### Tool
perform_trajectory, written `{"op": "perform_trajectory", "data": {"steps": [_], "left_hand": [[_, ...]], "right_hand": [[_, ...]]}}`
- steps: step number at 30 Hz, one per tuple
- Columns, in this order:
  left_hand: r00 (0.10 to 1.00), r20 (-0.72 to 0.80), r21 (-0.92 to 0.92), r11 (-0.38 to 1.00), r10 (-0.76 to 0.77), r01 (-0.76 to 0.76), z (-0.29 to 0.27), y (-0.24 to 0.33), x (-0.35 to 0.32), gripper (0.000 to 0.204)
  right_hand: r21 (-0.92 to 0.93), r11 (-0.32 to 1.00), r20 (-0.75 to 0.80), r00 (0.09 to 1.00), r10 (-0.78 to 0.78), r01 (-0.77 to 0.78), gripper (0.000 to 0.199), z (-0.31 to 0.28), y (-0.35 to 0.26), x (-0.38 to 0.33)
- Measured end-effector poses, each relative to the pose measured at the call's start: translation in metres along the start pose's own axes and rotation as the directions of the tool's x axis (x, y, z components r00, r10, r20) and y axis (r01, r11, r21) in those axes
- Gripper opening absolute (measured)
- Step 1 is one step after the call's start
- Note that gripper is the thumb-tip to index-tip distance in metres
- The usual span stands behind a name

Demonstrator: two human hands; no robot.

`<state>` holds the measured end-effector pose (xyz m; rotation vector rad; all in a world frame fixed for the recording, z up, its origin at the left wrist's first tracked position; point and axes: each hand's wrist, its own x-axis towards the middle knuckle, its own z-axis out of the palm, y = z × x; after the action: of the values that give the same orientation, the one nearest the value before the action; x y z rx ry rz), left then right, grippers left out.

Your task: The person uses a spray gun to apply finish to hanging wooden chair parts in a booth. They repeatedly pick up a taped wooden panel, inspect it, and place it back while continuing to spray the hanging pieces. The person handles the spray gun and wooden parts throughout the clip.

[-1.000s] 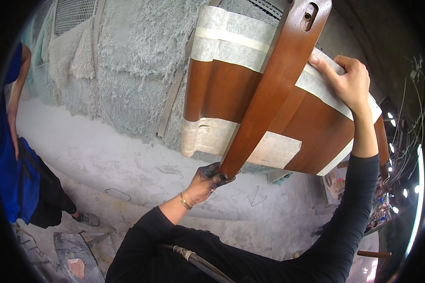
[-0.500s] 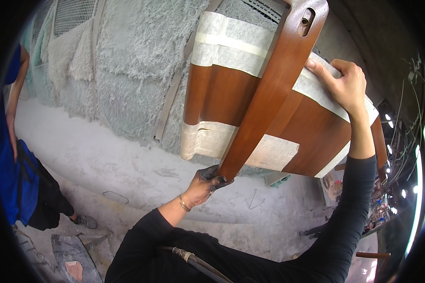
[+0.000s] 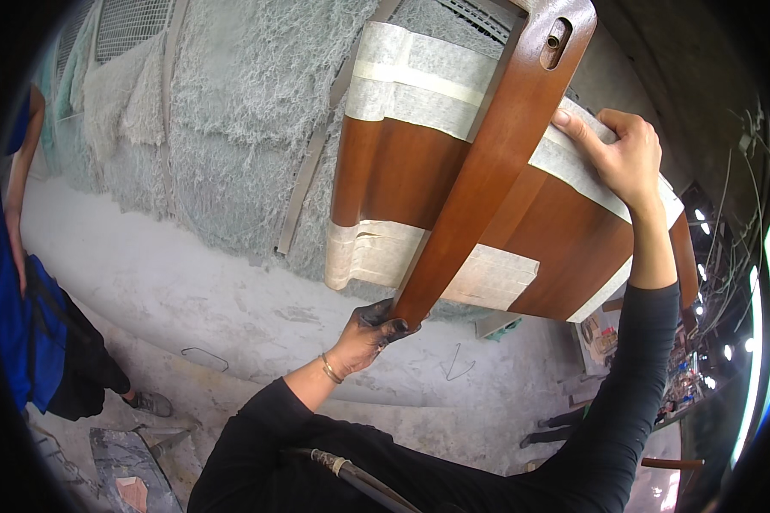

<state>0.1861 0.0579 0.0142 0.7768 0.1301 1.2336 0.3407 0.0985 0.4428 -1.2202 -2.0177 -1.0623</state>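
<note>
A brown varnished wooden furniture piece (image 3: 556, 235), possibly a chair part, is held up in front of me. White masking paper (image 3: 441, 81) covers bands of its panel, and a long wooden bar (image 3: 479, 184) with a slotted end crosses over it. My left hand (image 3: 375, 335), its fingers stained dark, is closed round the lower end of the bar. My right hand (image 3: 618, 152) grips the papered upper edge of the panel, thumb on the near face and the other fingers partly hidden behind it.
Fibrous pale filter sheets (image 3: 248, 137) hang on a mesh frame behind. At the left stands a person in blue (image 3: 47, 342). Bent wire hooks (image 3: 458, 363) lie on the dusty floor (image 3: 171, 265). A hose (image 3: 351, 474) runs against my body; cables (image 3: 744, 162) dangle at the right.
The view has shifted very slightly. Both hands keep their hold on the wooden piece, which stays in nearly the same pose. More of a distant person's dark-clad legs shows at lower right.
</note>
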Motion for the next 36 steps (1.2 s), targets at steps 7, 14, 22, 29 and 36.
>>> {"op": "perform_trajectory", "data": {"steps": [7, 14, 22, 29, 36], "left_hand": [[1.000, 0.003, -0.012, 1.000, -0.010, 0.010, -0.0031, -0.0009, 0.0008, 0.060], [1.000, -0.009, -0.016, 1.000, -0.012, 0.012, 0.0011, 0.0024, 0.0002, 0.061], [1.000, 0.002, -0.019, 1.000, 0.005, -0.005, 0.0037, 0.0044, -0.0004, 0.061], [1.000, -0.006, -0.029, 1.000, 0.000, 0.000, 0.0021, 0.0049, -0.0008, 0.061], [0.999, -0.027, -0.040, 0.999, -0.021, 0.020, 0.0051, 0.0074, -0.0017, 0.063]], "right_hand": [[-0.025, 1.000, 0.047, 0.999, 0.020, -0.018, 0.077, -0.0026, -0.0053, -0.0027], [-0.021, 0.999, 0.024, 0.999, 0.027, -0.026, 0.085, -0.0001, -0.0022, -0.0018], [0.023, 0.999, 0.023, 0.999, 0.023, -0.024, 0.083, 0.0018, -0.0005, -0.0012], [0.016, 1.000, 0.031, 1.000, -0.004, 0.003, 0.074, -0.0009, -0.0053, -0.0038], [0.034, 0.999, 0.008, 1.000, -0.006, 0.006, 0.080, 0.0004, -0.0039, -0.0019]]}}
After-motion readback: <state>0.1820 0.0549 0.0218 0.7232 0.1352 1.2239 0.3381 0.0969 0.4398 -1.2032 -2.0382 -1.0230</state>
